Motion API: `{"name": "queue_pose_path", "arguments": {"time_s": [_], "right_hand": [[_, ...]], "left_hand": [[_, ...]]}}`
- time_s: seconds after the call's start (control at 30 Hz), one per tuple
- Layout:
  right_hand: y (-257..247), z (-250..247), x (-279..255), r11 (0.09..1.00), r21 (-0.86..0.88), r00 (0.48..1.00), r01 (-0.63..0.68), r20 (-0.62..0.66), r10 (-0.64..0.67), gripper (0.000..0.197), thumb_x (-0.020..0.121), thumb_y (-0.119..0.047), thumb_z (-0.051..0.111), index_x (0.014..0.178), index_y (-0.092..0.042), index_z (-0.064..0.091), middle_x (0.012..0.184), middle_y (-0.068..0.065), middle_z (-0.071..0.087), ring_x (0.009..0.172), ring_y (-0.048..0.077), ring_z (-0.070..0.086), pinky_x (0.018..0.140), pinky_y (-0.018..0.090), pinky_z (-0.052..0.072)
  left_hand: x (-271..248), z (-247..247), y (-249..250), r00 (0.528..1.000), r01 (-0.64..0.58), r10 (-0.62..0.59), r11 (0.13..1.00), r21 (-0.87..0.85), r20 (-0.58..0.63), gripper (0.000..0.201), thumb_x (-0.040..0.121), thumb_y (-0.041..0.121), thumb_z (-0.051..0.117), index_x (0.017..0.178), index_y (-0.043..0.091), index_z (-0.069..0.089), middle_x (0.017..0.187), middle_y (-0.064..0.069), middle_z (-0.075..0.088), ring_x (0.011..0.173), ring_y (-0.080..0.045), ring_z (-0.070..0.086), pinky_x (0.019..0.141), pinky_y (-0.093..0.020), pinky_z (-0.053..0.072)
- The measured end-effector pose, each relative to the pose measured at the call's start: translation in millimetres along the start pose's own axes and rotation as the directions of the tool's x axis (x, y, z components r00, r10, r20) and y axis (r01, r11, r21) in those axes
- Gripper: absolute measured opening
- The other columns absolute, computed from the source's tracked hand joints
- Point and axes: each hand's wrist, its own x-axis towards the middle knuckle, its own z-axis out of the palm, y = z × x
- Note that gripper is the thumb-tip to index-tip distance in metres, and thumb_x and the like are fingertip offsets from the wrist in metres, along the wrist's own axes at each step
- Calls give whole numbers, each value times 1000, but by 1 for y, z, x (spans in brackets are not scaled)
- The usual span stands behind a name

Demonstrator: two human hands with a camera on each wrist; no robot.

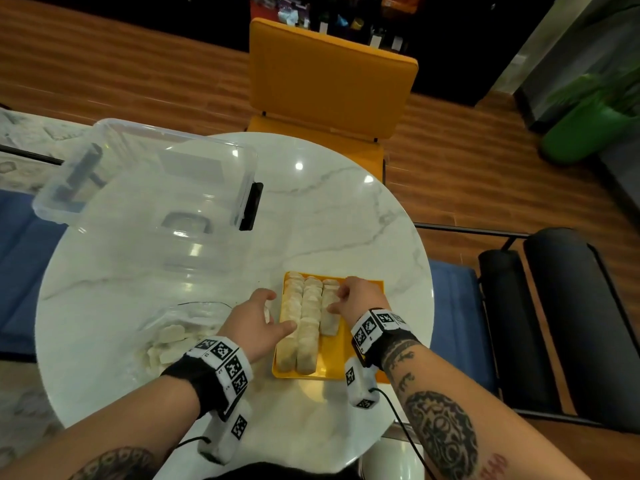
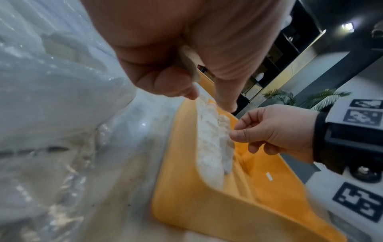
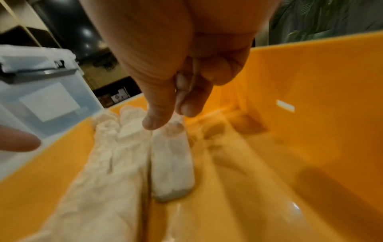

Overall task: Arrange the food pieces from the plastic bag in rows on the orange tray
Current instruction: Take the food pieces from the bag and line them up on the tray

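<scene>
The orange tray (image 1: 332,362) (image 2: 186,204) (image 3: 311,131) lies on the near right of the round marble table (image 1: 311,216). It holds two long rows of pale food pieces (image 1: 308,320) (image 2: 209,147) and a shorter third row (image 1: 329,323) (image 3: 172,167) on their right. My left hand (image 1: 280,311) (image 2: 207,99) hovers at the tray's left edge, with a pale piece (image 2: 189,65) pinched between thumb and fingers. My right hand (image 1: 335,299) (image 3: 172,117) pinches a piece at the far part of the third row. The clear plastic bag (image 1: 173,337) (image 2: 51,114) with several more pieces lies left of the tray.
A large clear plastic box (image 1: 156,174) (image 3: 41,98) stands on the table's far left. An orange chair (image 1: 329,74) is behind the table. The tray's right half (image 3: 269,163) is bare. Wrist cameras with cables hang near the table's front edge.
</scene>
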Motion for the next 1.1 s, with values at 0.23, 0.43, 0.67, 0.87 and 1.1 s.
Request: {"name": "queue_pose_path", "arguments": {"time_s": [0.23, 0.43, 0.67, 0.87, 1.1], "right_hand": [[-30, -2, -59, 915, 286, 958, 285, -67, -277, 18, 84, -43, 73, 96, -31, 66, 89, -16, 65, 71, -11, 56, 62, 5, 37], [-38, 16, -89, 844, 465, 963, 267, -105, -247, 38, 76, -45, 80, 106, -29, 65, 93, -12, 69, 87, -1, 63, 73, 12, 45], [-37, 23, -101, 811, 533, 970, 241, -160, -183, 13, 88, -27, 68, 76, -27, 64, 72, -4, 69, 58, 14, 64, 68, 40, 57], [-35, 9, -113, 776, 587, 973, 230, -159, -169, 14, 88, -30, 68, 81, -18, 64, 85, 3, 72, 61, 11, 62, 66, 31, 52], [-42, 13, -111, 827, 496, 964, 264, -105, -245, 9, 85, -31, 72, 79, -25, 68, 80, -7, 70, 77, 12, 65, 74, 28, 54]], "left_hand": [[-6, -15, 24, 966, -123, 177, 956, -267, 190, 84, 83, 6, 63, 150, 26, 18, 100, 4, 64, 80, -10, 63, 75, -27, 53], [-17, -20, 35, 956, -266, 272, 962, -61, 108, 102, 83, 21, 68, 155, 32, -3, 86, 5, 69, 78, -9, 65, 73, -24, 52], [-29, -28, 35, 940, -325, 330, 943, -65, 83, 90, 67, 39, 84, 144, 37, 36, 95, 10, 67, 81, -3, 64, 76, -22, 52], [-36, -30, 38, 948, -249, 288, 935, -253, 131, 53, 77, 22, 80, 123, 24, 54, 88, 5, 65, 58, -8, 60, 51, -31, 56], [-38, -24, 43, 931, -336, 322, 940, 59, 171, 118, 77, 32, 80, 155, 30, -7, 86, 4, 64, 72, -6, 61, 65, -19, 44]]}}
